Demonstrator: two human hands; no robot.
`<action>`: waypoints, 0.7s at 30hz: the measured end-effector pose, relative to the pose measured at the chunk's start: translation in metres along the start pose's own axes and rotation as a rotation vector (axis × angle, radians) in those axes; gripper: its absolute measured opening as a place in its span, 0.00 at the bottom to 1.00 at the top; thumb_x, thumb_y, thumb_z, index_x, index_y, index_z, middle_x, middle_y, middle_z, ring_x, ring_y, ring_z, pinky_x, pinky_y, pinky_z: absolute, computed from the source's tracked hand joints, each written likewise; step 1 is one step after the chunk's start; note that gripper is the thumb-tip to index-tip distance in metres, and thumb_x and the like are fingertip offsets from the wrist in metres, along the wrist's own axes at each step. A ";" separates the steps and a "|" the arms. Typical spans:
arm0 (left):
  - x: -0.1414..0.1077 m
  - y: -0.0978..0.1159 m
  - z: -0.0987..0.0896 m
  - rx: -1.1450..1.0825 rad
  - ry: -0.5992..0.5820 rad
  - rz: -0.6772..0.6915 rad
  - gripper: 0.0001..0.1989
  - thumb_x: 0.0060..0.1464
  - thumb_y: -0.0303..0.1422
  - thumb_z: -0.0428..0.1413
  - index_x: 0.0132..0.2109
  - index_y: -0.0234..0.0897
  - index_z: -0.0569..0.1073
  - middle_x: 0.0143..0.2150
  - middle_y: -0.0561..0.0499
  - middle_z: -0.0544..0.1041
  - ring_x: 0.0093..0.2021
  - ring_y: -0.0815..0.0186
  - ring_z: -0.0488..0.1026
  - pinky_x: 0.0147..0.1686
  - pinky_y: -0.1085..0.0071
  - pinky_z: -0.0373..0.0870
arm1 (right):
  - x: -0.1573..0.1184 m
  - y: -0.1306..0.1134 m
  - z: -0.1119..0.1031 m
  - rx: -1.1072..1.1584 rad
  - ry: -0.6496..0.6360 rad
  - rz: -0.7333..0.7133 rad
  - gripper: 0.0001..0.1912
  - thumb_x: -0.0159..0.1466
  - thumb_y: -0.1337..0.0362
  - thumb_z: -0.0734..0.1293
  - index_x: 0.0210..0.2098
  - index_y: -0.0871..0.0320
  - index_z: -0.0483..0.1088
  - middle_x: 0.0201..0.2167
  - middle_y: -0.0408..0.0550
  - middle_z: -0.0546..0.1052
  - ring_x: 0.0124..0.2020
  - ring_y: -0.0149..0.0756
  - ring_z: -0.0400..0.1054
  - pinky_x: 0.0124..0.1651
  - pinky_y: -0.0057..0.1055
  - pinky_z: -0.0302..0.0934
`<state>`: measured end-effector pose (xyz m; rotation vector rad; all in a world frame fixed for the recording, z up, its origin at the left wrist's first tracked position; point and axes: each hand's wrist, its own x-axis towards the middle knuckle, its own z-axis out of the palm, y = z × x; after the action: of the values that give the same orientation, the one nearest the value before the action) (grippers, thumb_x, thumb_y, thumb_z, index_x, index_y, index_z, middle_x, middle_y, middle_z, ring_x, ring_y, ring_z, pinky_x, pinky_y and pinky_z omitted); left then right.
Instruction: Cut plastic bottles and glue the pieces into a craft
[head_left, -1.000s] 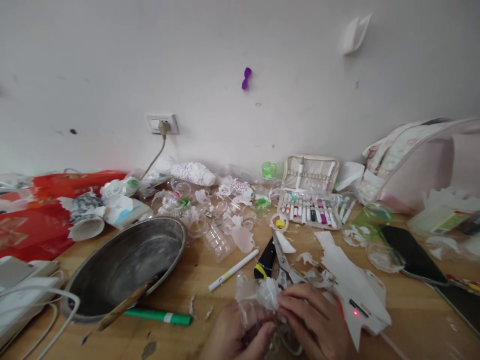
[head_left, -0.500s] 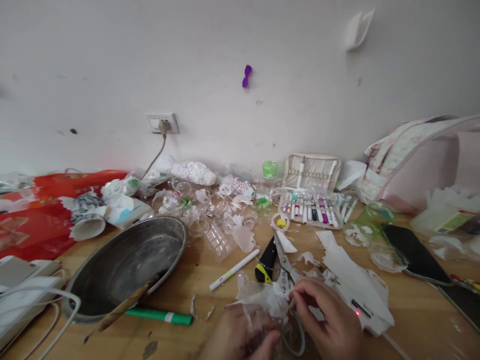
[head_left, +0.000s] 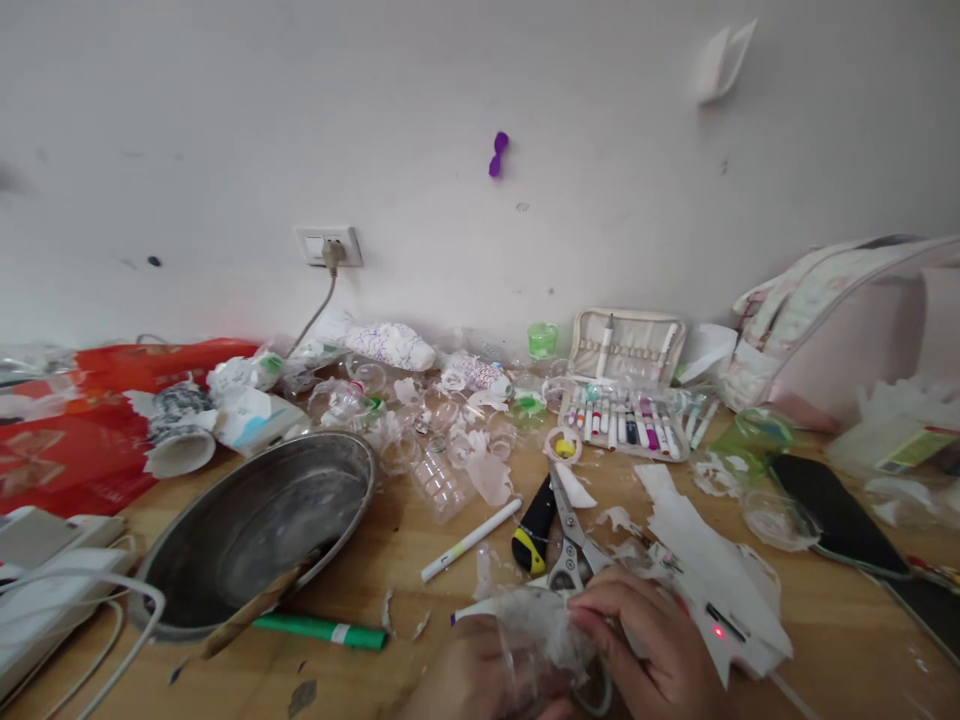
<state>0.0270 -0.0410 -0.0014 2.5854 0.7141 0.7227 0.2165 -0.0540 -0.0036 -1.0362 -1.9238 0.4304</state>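
Note:
My left hand (head_left: pixel 480 665), low in the centre, is closed around a clear plastic piece (head_left: pixel 517 650) with whitish paper stuck on it. My right hand (head_left: pixel 649 635) pinches the edge of that thin white paper (head_left: pixel 559 620) between thumb and fingertips. A white pen with a purple end (head_left: pixel 474 610) pokes out beside my left hand; whether it is held, I cannot tell. Just beyond the hands lie metal scissors (head_left: pixel 571 530), their handles partly hidden, and a black and yellow utility knife (head_left: pixel 534 530). A grey loop (head_left: pixel 596 690) shows under my right hand.
At left a metal basin (head_left: pixel 262 520) has a brush (head_left: pixel 255 605) across its rim, with a green marker (head_left: pixel 322 631) alongside. Beyond are plastic scraps and a marker case (head_left: pixel 626 345). To the right are torn paper (head_left: pixel 697 540), a phone (head_left: pixel 832 515) and a pink bag (head_left: pixel 847 330).
Both hands have shifted slightly, and the papered plastic piece is turned between them. The pen's purple end now shows beside my left hand. The whole view has moved a little.

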 end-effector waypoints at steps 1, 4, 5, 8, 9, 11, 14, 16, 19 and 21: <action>0.000 -0.001 0.001 0.015 -0.011 0.015 0.13 0.56 0.31 0.51 0.35 0.33 0.80 0.26 0.42 0.82 0.23 0.63 0.77 0.25 0.74 0.69 | 0.001 0.000 0.000 0.018 0.009 0.037 0.06 0.65 0.68 0.60 0.33 0.53 0.66 0.27 0.38 0.71 0.29 0.25 0.67 0.33 0.18 0.61; 0.001 -0.003 0.002 0.020 0.076 0.098 0.15 0.57 0.33 0.50 0.34 0.33 0.81 0.23 0.42 0.82 0.22 0.62 0.77 0.24 0.73 0.69 | 0.003 0.001 0.004 0.060 0.100 0.188 0.08 0.66 0.66 0.60 0.30 0.53 0.66 0.25 0.37 0.69 0.27 0.26 0.65 0.31 0.19 0.59; 0.001 -0.003 0.003 0.002 0.114 0.108 0.16 0.57 0.33 0.49 0.34 0.33 0.81 0.22 0.42 0.81 0.21 0.62 0.76 0.24 0.72 0.69 | 0.003 0.002 0.005 0.074 0.127 0.232 0.08 0.66 0.65 0.60 0.29 0.53 0.66 0.24 0.37 0.69 0.26 0.26 0.64 0.30 0.19 0.58; -0.002 -0.003 0.003 -0.143 0.151 0.017 0.14 0.57 0.32 0.50 0.39 0.36 0.81 0.25 0.42 0.83 0.24 0.61 0.78 0.27 0.72 0.71 | 0.002 0.005 0.008 0.069 0.169 0.280 0.09 0.65 0.63 0.61 0.29 0.53 0.67 0.23 0.37 0.69 0.26 0.27 0.64 0.30 0.20 0.58; -0.004 -0.003 0.003 -0.232 0.192 0.005 0.14 0.57 0.33 0.50 0.40 0.39 0.81 0.26 0.43 0.83 0.25 0.62 0.78 0.27 0.73 0.71 | 0.003 0.006 0.008 0.053 0.171 0.260 0.09 0.65 0.63 0.61 0.29 0.53 0.67 0.24 0.38 0.69 0.26 0.27 0.65 0.30 0.20 0.58; -0.010 -0.003 0.005 -0.401 0.247 -0.151 0.13 0.57 0.35 0.52 0.42 0.44 0.80 0.30 0.44 0.84 0.30 0.60 0.79 0.33 0.71 0.72 | 0.003 0.006 0.008 0.010 0.179 0.214 0.08 0.65 0.64 0.61 0.30 0.54 0.67 0.25 0.38 0.70 0.27 0.27 0.66 0.32 0.20 0.59; -0.018 -0.004 0.013 -0.686 0.360 -0.376 0.11 0.53 0.41 0.56 0.36 0.46 0.82 0.28 0.47 0.83 0.30 0.61 0.77 0.33 0.71 0.71 | 0.005 0.007 0.006 -0.039 0.181 0.206 0.08 0.65 0.64 0.61 0.30 0.55 0.67 0.25 0.39 0.71 0.26 0.28 0.66 0.30 0.20 0.60; -0.018 -0.004 0.019 -0.929 0.557 -0.578 0.12 0.48 0.45 0.59 0.30 0.44 0.83 0.28 0.49 0.83 0.29 0.62 0.76 0.32 0.72 0.70 | 0.006 0.007 0.005 -0.055 0.156 0.224 0.08 0.65 0.64 0.61 0.28 0.55 0.67 0.23 0.39 0.70 0.25 0.27 0.66 0.28 0.20 0.60; -0.011 0.000 0.020 -1.201 0.662 -0.795 0.16 0.38 0.48 0.64 0.27 0.39 0.82 0.26 0.51 0.81 0.27 0.66 0.73 0.29 0.74 0.68 | 0.006 0.006 0.004 -0.038 0.119 0.211 0.08 0.65 0.65 0.61 0.29 0.55 0.67 0.23 0.39 0.70 0.25 0.27 0.66 0.28 0.19 0.60; -0.003 0.004 0.016 -1.334 0.664 -0.859 0.17 0.33 0.47 0.67 0.25 0.37 0.81 0.23 0.52 0.79 0.25 0.68 0.71 0.29 0.76 0.67 | 0.005 0.005 0.004 -0.004 0.089 0.176 0.07 0.64 0.67 0.61 0.30 0.54 0.67 0.25 0.38 0.71 0.27 0.27 0.66 0.30 0.18 0.60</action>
<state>0.0351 -0.0494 -0.0134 0.7196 0.9291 1.1562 0.2150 -0.0466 -0.0064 -1.2126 -1.7623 0.4714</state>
